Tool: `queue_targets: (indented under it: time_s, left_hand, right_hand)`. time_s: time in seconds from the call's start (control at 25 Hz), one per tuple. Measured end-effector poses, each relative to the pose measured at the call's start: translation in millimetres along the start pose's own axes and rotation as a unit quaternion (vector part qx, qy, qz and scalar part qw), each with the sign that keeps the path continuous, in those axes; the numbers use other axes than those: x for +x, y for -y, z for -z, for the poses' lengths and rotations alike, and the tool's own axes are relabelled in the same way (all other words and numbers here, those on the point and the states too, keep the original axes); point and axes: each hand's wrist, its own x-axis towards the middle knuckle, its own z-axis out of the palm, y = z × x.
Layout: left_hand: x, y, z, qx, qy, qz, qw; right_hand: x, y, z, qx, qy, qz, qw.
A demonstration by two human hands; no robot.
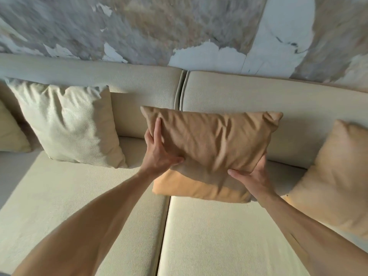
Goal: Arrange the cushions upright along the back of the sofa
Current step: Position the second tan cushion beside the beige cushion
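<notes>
Gripping the tan cushion (209, 144) at its lower corners, left hand (159, 154) and right hand (253, 180) hold it, seemingly just touching the sofa (239, 92) backrest; cream cushion (67, 124) at nine o'clock.

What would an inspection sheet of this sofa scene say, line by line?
Surface: cream sofa with two seat pads and two back pads, a seam running between them.
Job's things: tan cushion held over the seam, leaning toward the back; cream cushion upright on the left; a second tan cushion propped on the right; the edge of a yellowish cushion at far left.
Clutter: nothing seen.
Grippers: left hand grips the held cushion's left side; right hand grips its lower right corner.
Cables: nothing seen.
Surroundings: marbled grey, brown and white wall behind the sofa.
</notes>
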Motion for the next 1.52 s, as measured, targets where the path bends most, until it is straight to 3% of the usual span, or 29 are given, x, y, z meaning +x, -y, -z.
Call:
queue_targets:
  time_s: [0.32, 0.56, 0.84, 1.12, 1.24, 1.52]
  left_hand:
    - [37.6, 10.5, -10.9, 0.050, 0.046, 0.026, 0.997]
    - [48.2, 15.4, -8.6, 0.093, 0.074, 0.043, 0.992]
    - [33.8, 12.1, -6.6, 0.189, 0.062, 0.027, 0.980]
    - [-2.2, -12.2, 13.3, 0.199, 0.054, -0.001, 0.979]
    - [-16.6, -28.4, 21.6, 0.192, 0.049, -0.015, 0.980]
    - [-44.7, -88.5, 9.4, 0.163, 0.052, -0.067, 0.983]
  right_hand:
    - [20.8, -13.2, -9.3, 0.004, 0.022, -0.036, 0.999]
    - [24.4, -8.4, -12.0, -0.104, 0.028, -0.055, 0.993]
    - [14.3, 11.6, -11.9, -0.256, -0.024, -0.027, 0.966]
    - [-18.4, 36.1, 25.9, -0.322, -0.004, 0.050, 0.945]
    - [-33.5, 48.4, 50.4, -0.386, -0.001, 0.054, 0.921]
    - [-74.1, 53.4, 107.9, -0.417, -0.026, 0.035, 0.908]
